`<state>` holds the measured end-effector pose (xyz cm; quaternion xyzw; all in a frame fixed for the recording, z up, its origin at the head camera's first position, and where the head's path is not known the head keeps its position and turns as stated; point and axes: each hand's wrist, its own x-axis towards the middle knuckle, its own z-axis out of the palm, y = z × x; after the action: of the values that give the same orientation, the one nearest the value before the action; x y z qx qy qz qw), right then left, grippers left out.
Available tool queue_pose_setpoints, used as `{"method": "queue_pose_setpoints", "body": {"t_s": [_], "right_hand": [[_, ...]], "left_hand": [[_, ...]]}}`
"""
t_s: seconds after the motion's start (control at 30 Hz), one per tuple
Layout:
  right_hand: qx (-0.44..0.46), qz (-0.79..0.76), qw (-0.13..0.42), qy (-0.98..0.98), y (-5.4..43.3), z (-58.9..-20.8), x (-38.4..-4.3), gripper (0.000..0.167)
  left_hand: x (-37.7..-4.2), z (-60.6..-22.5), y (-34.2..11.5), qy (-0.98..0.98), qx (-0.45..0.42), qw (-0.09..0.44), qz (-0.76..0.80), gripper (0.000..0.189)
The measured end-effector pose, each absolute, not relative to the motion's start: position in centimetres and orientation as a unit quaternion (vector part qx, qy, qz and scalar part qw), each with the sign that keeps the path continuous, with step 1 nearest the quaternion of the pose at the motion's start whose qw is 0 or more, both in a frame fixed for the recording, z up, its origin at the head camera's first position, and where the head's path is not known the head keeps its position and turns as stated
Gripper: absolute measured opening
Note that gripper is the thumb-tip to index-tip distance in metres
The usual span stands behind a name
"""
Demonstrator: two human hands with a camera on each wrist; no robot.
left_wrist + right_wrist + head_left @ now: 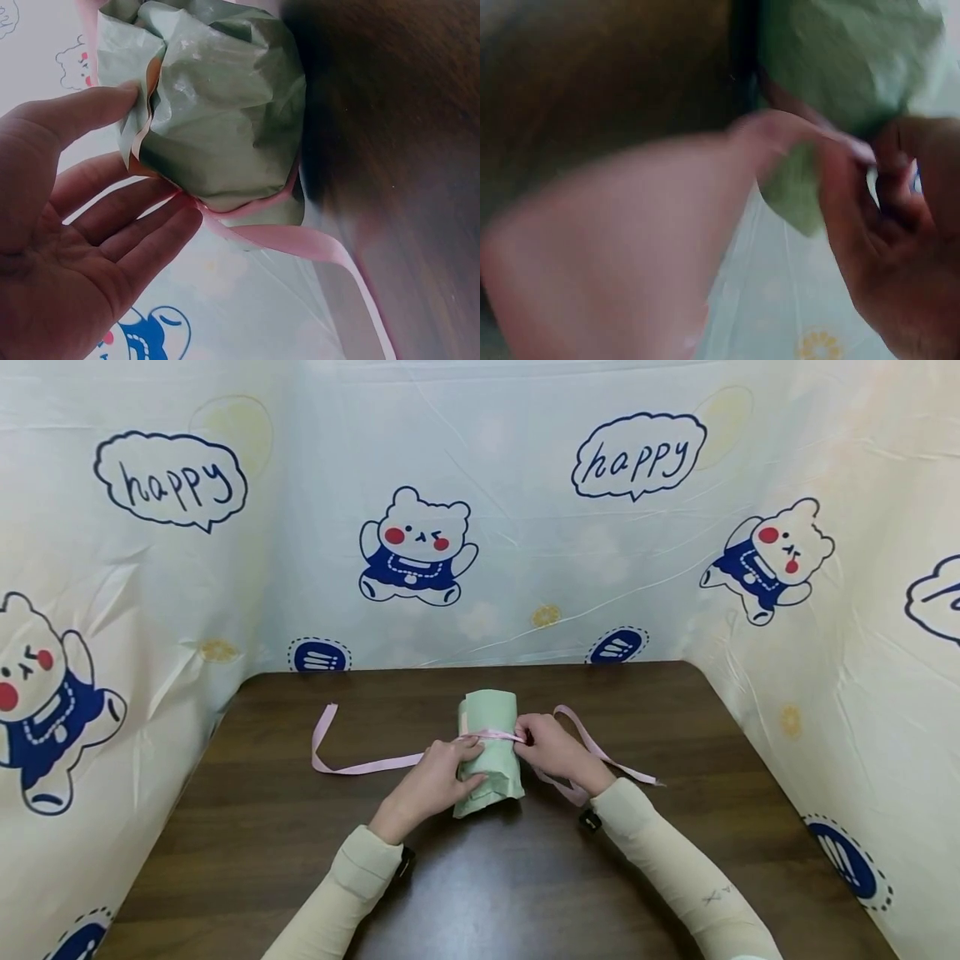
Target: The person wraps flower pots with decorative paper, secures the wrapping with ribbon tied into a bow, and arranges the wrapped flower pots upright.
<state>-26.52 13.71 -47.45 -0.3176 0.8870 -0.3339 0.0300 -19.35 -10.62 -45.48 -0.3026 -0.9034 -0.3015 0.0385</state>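
Note:
A package wrapped in green paper lies on the table, its near end folded and crumpled. A pink ribbon passes round its middle, with loose lengths to both sides. My left hand rests against the package's left side, thumb at the near end and fingertips at the ribbon. In the left wrist view those fingers are fairly straight, touching the paper edge. At the package's right side, my right hand pinches the ribbon between thumb and fingers. The right wrist view shows the ribbon blurred, running from that pinch.
The dark wooden table carries the package and ribbon. Behind and beside it hangs a pale curtain printed with bears and "happy" bubbles. The ribbon's right tail loops behind my right hand and ends farther right on the table.

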Motion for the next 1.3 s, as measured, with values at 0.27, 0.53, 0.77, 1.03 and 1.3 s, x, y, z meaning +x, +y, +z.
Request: {"method": "queue_pose_setpoints", "body": {"t_s": [0.27,0.53,0.77,1.03,1.3], "right_hand": [[-0.251,-0.262,-0.048,0.931,12.9,-47.0,-25.0,0.013],[-0.23,-0.277,-0.079,0.93,13.0,-46.5,-24.5,0.007],[-0.256,-0.342,-0.032,0.904,13.7,-46.5,-25.1,0.008],[-0.303,-0.389,0.069,0.867,14.8,-46.4,-25.2,0.012],[-0.306,-0.416,0.088,0.852,15.6,-46.1,-25.4,0.019]], "left_hand": [[-19.3,-45.3,-10.3,-0.905,-0.301,0.039,-0.298,0.048],[-19.4,-45.1,-10.2,-0.904,-0.302,0.037,-0.3,0.048],[-19.4,-45.2,-10.4,-0.906,-0.301,0.044,-0.295,0.047],[-19.3,-45.2,-10.5,-0.907,-0.296,0.042,-0.295,0.046],[-19.3,-45.2,-10.5,-0.909,-0.298,0.041,-0.29,0.046]]}}
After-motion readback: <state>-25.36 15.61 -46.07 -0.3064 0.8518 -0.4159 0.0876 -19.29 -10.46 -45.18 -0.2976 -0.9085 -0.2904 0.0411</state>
